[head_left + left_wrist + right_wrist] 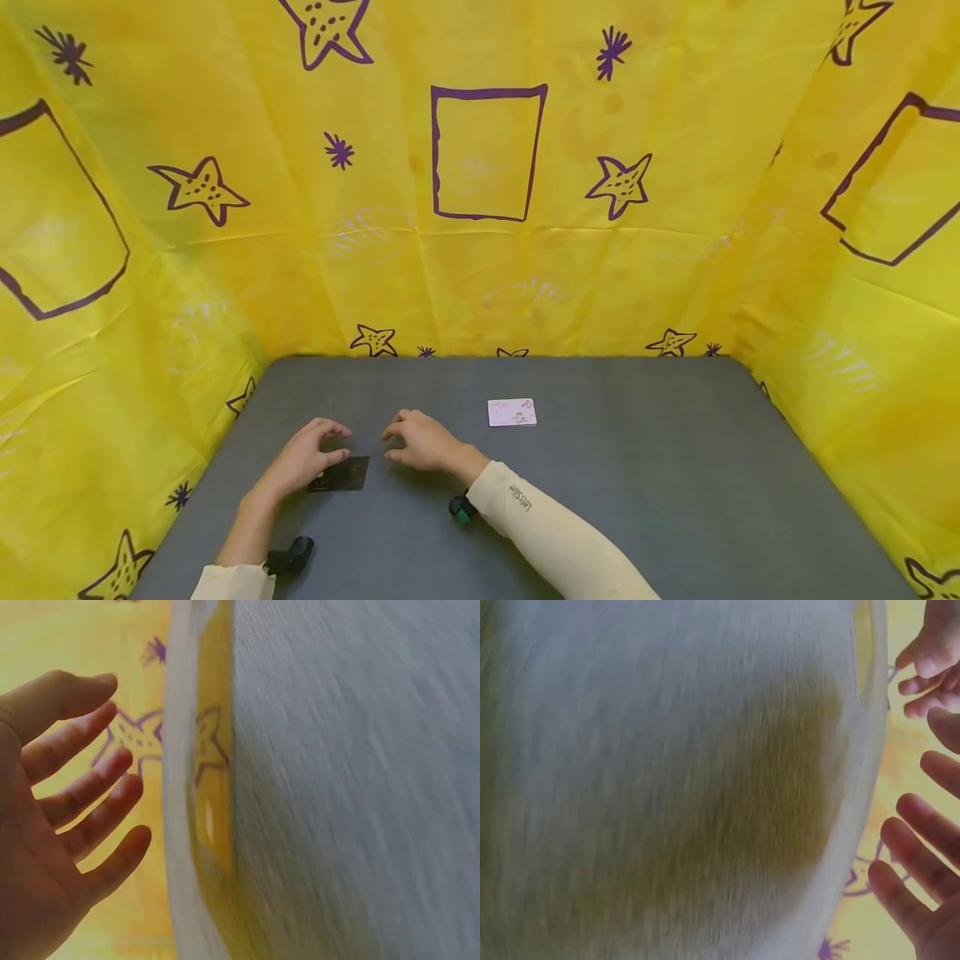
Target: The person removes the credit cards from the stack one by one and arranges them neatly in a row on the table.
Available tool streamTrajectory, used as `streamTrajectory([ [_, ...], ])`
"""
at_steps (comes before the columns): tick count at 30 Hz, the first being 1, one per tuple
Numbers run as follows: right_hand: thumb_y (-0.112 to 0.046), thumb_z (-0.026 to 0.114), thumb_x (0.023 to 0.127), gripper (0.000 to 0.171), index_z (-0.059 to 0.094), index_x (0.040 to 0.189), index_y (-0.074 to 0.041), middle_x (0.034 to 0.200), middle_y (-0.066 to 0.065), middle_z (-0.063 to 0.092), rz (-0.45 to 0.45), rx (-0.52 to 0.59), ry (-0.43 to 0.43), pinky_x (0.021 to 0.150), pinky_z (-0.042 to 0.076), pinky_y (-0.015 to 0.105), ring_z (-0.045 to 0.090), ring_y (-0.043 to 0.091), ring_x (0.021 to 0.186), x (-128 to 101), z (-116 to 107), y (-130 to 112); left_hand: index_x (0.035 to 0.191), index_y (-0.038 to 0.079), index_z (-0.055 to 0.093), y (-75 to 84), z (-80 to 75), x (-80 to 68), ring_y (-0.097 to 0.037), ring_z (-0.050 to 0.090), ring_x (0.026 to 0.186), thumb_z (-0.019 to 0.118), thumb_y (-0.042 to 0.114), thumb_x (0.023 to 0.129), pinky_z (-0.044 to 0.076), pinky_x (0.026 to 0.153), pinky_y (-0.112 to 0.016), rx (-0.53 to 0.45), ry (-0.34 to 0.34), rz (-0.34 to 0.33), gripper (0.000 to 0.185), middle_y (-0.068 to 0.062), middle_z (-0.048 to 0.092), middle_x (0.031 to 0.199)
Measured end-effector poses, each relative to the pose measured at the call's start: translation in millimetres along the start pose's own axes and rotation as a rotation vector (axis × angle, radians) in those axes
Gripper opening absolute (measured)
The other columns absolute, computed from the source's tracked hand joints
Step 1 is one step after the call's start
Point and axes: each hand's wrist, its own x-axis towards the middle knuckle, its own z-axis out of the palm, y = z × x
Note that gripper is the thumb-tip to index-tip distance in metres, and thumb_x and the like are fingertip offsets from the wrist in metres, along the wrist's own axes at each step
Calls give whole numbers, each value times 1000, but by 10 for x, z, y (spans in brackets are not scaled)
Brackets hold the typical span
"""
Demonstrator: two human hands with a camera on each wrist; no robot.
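In the head view a black card (349,474) with faint markings lies flat on the grey table, left of the middle. My left hand (306,454) is over its left end, thumb near the card's top edge, and nothing shows in its grasp. My right hand (427,442) hovers a short way right of the card, fingers loosely bent and holding nothing. Both wrist views show spread, relaxed fingers with nothing between them. Farther back and to the right lies a white card (512,412) with small printed decoration, apart from both hands.
The grey table (637,500) has rounded far corners. Yellow cloth (480,283) with purple starfish drawings hangs behind it and along both sides. Dark wrist cameras are strapped at both wrists, the left camera (292,556) close above the table.
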Motion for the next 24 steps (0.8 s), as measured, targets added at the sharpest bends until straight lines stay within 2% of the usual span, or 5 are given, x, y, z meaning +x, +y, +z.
streamTrajectory([
  [3,-28,68,91,28,72,116,-15,111,0,63,-5,6,9,85,47,21,56,10,97,-43,-70,91,109,4,66,90,60,105,-39,59,109,71,14,87,48,90,-52,-34,23,7,24,-15,60,114],
  [5,-27,69,90,28,72,115,-15,111,0,64,-4,6,17,86,47,22,56,11,98,-72,-119,152,111,3,66,157,100,179,-40,58,111,70,14,88,47,92,-54,-71,31,2,26,-16,60,116],
  [15,-26,68,92,29,71,117,-12,114,5,64,52,16,43,93,48,31,58,19,104,-206,-329,438,113,1,67,480,312,494,-40,56,113,71,13,87,44,95,-56,-114,102,7,29,-20,60,120],
  [24,-23,68,91,28,71,115,-9,112,6,64,70,38,91,94,48,38,58,23,104,-356,-474,719,114,1,66,684,483,674,-38,55,116,71,13,87,44,97,-56,-163,105,63,30,-20,60,121],
])
